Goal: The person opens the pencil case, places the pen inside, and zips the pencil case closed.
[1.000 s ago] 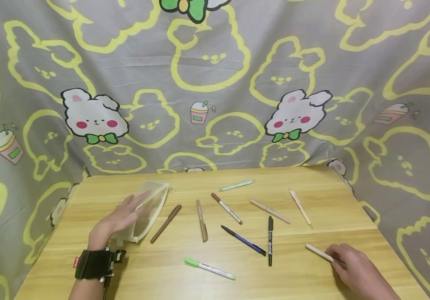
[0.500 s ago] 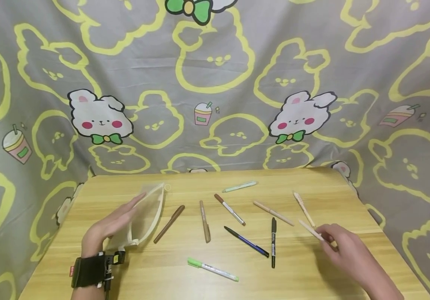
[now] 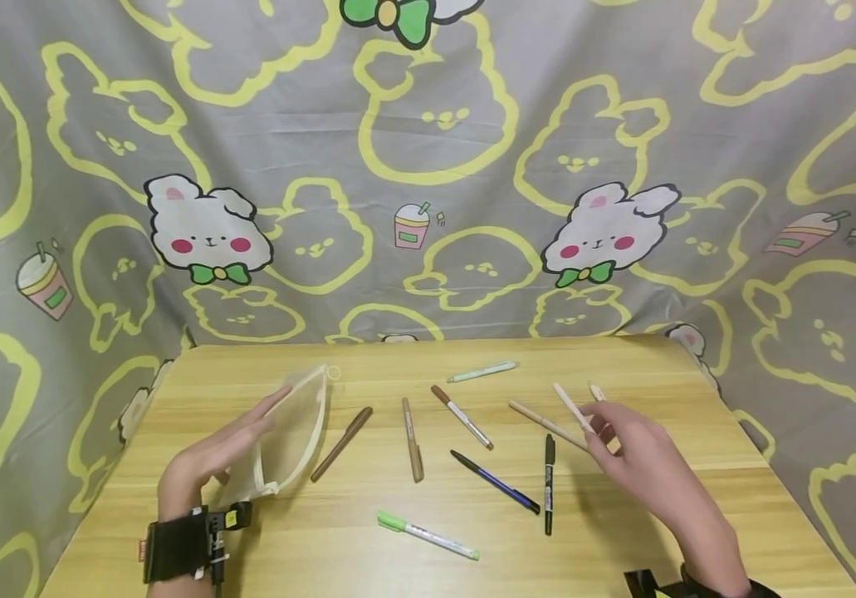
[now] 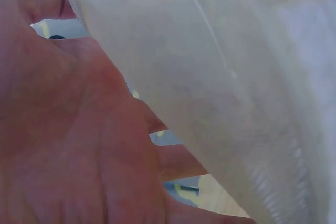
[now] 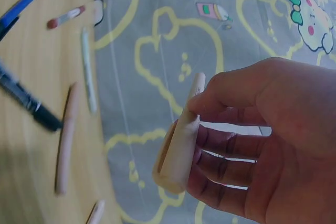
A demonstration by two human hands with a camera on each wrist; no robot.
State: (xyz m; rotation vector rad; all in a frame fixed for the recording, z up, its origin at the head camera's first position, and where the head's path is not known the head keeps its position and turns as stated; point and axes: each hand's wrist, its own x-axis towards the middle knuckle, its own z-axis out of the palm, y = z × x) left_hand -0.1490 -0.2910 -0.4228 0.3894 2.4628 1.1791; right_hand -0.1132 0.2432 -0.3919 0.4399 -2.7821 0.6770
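While straight-fingered left grip touches pale pouch; right grip pinches cream pen; brown pen beside pouch

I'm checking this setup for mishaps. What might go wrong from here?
The pale pen is pinched in the right hand and might slip. The pinkish-tan pen lies near that hand and may get knocked. The translucent pouch touches the open left hand and might flop if that hand shifts.

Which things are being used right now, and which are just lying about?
Being handled:
pale pen, in the right hand
mesh pouch, against the left hand

Seemingly just lying about:
green marker
black marker
blue pen
mint pen
dark brown pen
tan pen
white-and-brown marker
pinkish pen
cream pen, partly hidden
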